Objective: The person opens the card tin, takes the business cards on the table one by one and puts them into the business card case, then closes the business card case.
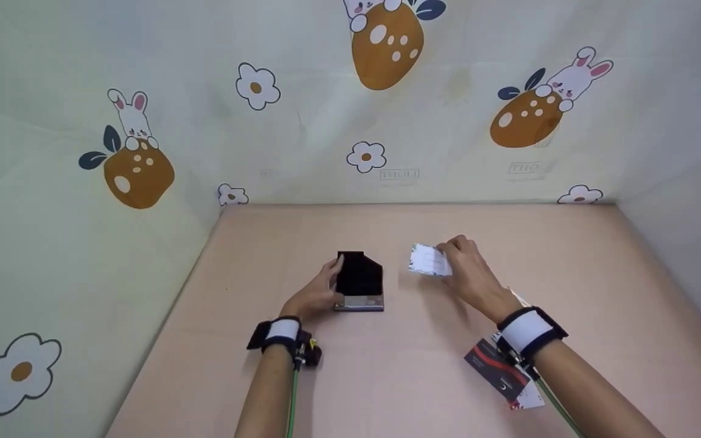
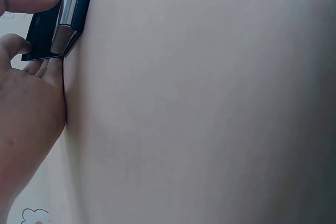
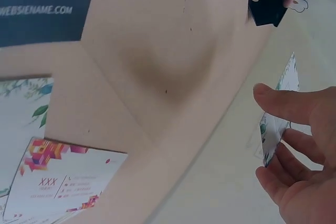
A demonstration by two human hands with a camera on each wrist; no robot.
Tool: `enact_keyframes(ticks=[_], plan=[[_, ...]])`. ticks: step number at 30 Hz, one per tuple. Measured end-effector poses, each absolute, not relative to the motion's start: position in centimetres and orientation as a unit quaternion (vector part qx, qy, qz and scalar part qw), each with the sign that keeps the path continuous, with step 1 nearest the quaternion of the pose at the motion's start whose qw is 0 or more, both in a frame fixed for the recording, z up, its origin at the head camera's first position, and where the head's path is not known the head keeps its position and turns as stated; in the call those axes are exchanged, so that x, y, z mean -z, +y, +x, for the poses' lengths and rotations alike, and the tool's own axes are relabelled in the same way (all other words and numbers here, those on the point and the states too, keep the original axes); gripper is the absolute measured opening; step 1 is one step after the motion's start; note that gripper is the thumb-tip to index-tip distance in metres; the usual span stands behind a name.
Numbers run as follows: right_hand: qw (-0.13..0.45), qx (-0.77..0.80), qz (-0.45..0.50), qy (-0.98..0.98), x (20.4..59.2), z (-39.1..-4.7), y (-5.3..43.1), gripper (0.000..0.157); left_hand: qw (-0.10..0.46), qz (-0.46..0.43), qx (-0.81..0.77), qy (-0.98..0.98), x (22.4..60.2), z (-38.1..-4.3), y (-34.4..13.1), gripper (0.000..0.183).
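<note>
My left hand (image 1: 317,295) grips a black business card holder (image 1: 359,275) by its left side. The holder's flap stands unfolded at the back, and a silvery metal strip (image 1: 361,302) runs along its near edge. In the left wrist view, thumb and fingers lie around the end of the holder (image 2: 43,34). To the right, my right hand (image 1: 475,274) pinches a white business card (image 1: 428,260) above the table. Green leaf print edges this card (image 3: 272,132) in the right wrist view, with the thumb on one face and fingers on the other.
Near my right wrist, several business cards lie on the pinkish table (image 1: 399,377). Among them are a dark card with a red stripe (image 1: 496,369) and a white card with colourful corners (image 3: 65,182). Printed fabric walls (image 1: 302,140) border the table's back and sides.
</note>
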State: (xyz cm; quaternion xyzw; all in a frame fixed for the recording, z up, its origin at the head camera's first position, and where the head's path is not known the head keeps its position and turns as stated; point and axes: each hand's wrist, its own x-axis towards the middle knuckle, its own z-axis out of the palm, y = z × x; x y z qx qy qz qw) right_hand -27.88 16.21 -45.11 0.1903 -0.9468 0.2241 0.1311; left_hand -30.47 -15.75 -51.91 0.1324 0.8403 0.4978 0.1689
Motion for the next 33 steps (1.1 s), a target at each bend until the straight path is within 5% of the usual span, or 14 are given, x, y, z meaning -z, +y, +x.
enact_keyframes(ticks=[22,33], plan=[[0.107,-0.206,0.25,-0.94,45.7,-28.9,11.6,0.055,0.181,0.12,-0.511,0.832,51.7,-30.4,-15.6,0.102],[0.141,-0.175,0.308,-0.924,46.9,-29.7,8.4,0.046,0.17,0.128,-0.489,0.846,51.7,-30.4,-15.7,0.102]])
